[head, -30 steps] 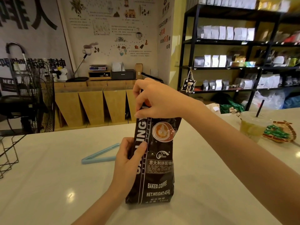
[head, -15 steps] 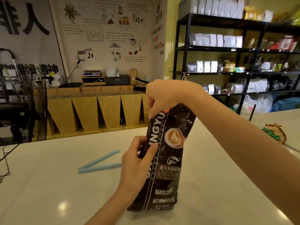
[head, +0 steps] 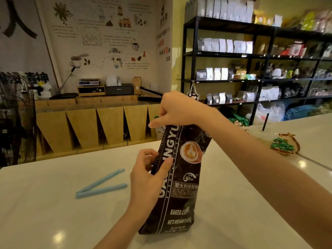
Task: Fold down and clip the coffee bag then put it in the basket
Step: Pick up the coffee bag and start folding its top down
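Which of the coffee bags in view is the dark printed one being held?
The black coffee bag standing on the white counter, held by both hands: right hand at its top, left hand on its edge. The shelf bags are plain white.

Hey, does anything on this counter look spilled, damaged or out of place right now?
Nothing stands out. The coffee bag stands upright, held by the left hand and right hand, no spill visible. The blue bag clip lies open on the counter, unused.
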The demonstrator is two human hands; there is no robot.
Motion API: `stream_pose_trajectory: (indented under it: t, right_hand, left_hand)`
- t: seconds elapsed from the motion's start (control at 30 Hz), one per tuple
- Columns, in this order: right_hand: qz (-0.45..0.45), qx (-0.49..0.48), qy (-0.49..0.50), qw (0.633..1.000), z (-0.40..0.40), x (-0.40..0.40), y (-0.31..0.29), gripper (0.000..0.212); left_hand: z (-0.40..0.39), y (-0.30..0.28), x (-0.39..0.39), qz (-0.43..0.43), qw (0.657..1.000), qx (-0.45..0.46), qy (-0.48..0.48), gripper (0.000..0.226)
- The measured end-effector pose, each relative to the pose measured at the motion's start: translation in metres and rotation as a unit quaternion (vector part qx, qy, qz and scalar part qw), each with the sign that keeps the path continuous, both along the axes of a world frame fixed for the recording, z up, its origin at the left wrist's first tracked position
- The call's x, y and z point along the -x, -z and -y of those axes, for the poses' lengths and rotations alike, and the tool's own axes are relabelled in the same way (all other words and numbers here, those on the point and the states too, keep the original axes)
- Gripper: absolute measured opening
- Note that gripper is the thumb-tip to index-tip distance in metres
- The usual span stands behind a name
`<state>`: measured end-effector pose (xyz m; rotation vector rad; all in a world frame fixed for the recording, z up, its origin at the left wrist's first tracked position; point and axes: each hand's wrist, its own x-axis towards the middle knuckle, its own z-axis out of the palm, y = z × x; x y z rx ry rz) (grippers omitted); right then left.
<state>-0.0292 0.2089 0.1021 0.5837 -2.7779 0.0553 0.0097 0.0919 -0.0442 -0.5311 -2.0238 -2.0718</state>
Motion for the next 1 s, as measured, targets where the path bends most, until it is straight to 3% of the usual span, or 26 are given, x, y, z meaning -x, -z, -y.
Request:
stream_pose_trajectory:
  t: [0.1, 0.23, 0.37, 0.5, 0.67, 0.77, 0.87, 0.93, 1.0]
  right_hand:
    - [-0.112, -0.033, 0.026, 0.993, 0.008, 0.005, 0.016, 0.056]
    - [-0.192, -0.065, 0.015, 0.979, 0.02, 0.007, 0.028, 0.061]
    - [-0.242, -0.078, -0.001, 0.967, 0.022, 0.013, 0.033, 0.057]
    - [-0.377, -0.089, -0.023, 0.921, 0.019, 0.022, 0.038, 0.044]
    - [-0.403, -0.049, -0.062, 0.912, 0.021, 0.029, 0.05, 0.04]
    - [-0.408, 0.063, -0.055, 0.909, 0.01, 0.01, 0.049, 0.033]
    - [-0.359, 0.353, -0.015, 0.864, -0.017, -0.025, 0.076, 0.031]
    - [-0.227, 0.567, 0.041, 0.79, -0.031, -0.042, 0.114, 0.028]
    - [-0.022, 0.683, 0.065, 0.727, -0.037, -0.053, 0.15, 0.035]
  left_hand:
    - [0.001, -0.015, 0.008, 0.06, 0.996, -0.012, 0.062, 0.034]
    - [0.0, -0.025, 0.014, 0.083, 0.984, -0.038, 0.155, 0.014]
    - [-0.002, -0.018, 0.011, 0.084, 0.984, -0.074, 0.138, 0.012]
    - [-0.004, -0.014, 0.01, 0.085, 0.985, -0.082, 0.123, 0.014]
    - [-0.001, -0.013, 0.017, 0.085, 0.987, -0.074, 0.113, 0.017]
    - [0.001, -0.012, 0.023, 0.091, 0.987, -0.075, 0.112, 0.017]
    - [0.005, -0.009, 0.028, 0.092, 0.986, -0.08, 0.118, 0.017]
    - [0.006, -0.008, 0.03, 0.077, 0.987, -0.076, 0.115, 0.018]
    - [0.005, -0.009, 0.032, 0.063, 0.99, -0.068, 0.104, 0.019]
